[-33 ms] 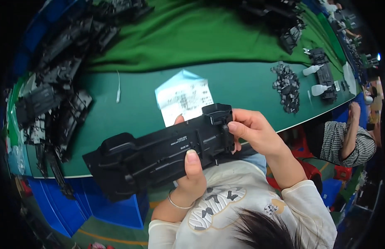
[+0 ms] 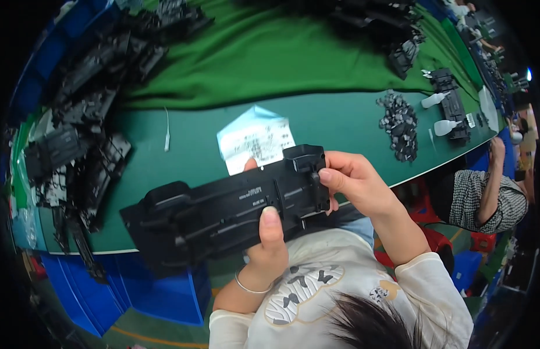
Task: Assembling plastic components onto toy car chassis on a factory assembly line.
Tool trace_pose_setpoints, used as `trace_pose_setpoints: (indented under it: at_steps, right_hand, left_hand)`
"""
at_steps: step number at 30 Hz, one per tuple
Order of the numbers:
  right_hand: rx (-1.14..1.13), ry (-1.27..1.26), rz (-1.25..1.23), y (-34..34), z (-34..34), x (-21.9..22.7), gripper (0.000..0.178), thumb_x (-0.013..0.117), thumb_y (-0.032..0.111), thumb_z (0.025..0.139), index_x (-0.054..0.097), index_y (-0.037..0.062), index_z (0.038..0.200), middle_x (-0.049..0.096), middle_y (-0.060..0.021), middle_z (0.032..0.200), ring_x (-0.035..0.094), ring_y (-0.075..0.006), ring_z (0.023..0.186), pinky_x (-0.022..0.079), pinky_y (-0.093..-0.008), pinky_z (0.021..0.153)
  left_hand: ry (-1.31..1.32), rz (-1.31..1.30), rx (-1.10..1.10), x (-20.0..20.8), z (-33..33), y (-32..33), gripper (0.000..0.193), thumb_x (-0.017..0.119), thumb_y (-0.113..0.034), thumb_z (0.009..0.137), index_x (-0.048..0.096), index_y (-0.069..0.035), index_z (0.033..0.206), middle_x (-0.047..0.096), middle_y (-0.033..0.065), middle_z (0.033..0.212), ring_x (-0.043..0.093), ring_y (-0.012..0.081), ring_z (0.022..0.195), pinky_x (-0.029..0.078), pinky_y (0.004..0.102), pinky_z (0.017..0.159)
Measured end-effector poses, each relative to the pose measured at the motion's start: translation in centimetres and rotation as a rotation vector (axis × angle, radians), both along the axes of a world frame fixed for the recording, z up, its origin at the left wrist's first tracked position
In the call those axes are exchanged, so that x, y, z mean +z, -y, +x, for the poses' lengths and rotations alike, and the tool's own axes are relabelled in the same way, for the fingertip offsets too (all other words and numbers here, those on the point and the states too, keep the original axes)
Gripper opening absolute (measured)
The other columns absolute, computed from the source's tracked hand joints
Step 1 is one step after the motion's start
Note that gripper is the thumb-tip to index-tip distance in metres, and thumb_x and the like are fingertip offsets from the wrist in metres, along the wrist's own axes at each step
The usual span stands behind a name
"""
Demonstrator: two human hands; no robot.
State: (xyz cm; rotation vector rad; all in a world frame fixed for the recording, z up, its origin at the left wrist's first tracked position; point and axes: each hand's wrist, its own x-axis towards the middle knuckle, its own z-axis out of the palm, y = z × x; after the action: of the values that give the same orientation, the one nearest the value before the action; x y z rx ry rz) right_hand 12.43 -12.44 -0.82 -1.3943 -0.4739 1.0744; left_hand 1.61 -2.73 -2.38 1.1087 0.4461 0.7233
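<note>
A long black moulded plastic part with raised blocks at both ends is held slantwise above the table's near edge. My left hand grips its middle from the near side, thumb pressed on the printed face; most of its fingers are hidden behind. At the part's right end, my right hand has its thumb and fingers closed on the edge; whether a small piece is also between them cannot be made out. Just beyond the part, a creased printed paper sheet lies on the green table.
Black plastic parts are heaped at left, above blue bins. To the right lie a pile of small black pieces, white bottles and another long part. Green cloth covers the far side. A person sits at right.
The view has shifted slightly, so the table things sit a little lower. The part's left end has tilted a touch; both hands keep their hold.
</note>
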Motion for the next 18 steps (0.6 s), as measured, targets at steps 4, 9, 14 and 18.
trace_pose_setpoints:
  at_steps: [4, 9, 14, 18]
  right_hand:
    - [-0.195, 0.058, 0.085, -1.9, 5.4, 0.3, 0.023, 0.048, 0.025, 0.08, 0.046, 0.0055, 0.069, 0.047, -0.0005, 0.054, 0.047, -0.0076, 0.043, 0.037, -0.0175, 0.041]
    - [-0.295, 0.314, -0.006, -4.8, 14.4, -0.2, 0.022, 0.047, 0.024, 0.08, 0.05, 0.0019, 0.079, 0.05, -0.0015, 0.061, 0.05, -0.0072, 0.05, 0.04, -0.0168, 0.045]
    - [-0.3, 0.379, -0.119, -6.9, 17.2, -0.1, 0.026, 0.04, 0.018, 0.083, 0.049, -0.0062, 0.079, 0.055, -0.012, 0.064, 0.057, -0.0168, 0.051, 0.044, -0.0247, 0.041]
    - [-0.789, 1.172, -0.083, -4.2, 22.7, 3.2, 0.008, 0.049, 0.01, 0.074, 0.054, 0.0036, 0.073, 0.057, -0.0095, 0.062, 0.056, -0.022, 0.051, 0.045, -0.0304, 0.049]
  left_hand:
    - [0.097, 0.134, -0.206, -0.8, 1.1, -1.4, 0.074, 0.048, -0.047, 0.073, 0.019, 0.0, 0.122, 0.033, 0.0148, 0.118, 0.036, 0.0252, 0.107, 0.034, 0.0355, 0.084]
    - [0.044, 0.137, -0.281, -1.1, 0.6, 0.5, 0.045, 0.045, -0.034, 0.078, 0.038, 0.003, 0.103, 0.052, 0.0162, 0.087, 0.055, 0.0211, 0.071, 0.045, 0.0264, 0.056]
    - [0.036, 0.159, -0.239, -2.1, -0.2, -0.2, 0.03, 0.045, -0.023, 0.081, 0.04, 0.002, 0.097, 0.054, 0.015, 0.083, 0.053, 0.0151, 0.066, 0.041, 0.0217, 0.057]
    - [0.071, 0.182, -0.255, -3.2, -0.7, -0.4, 0.025, 0.045, -0.021, 0.081, 0.043, 0.001, 0.092, 0.054, 0.0129, 0.077, 0.053, 0.0132, 0.061, 0.04, 0.0185, 0.047]
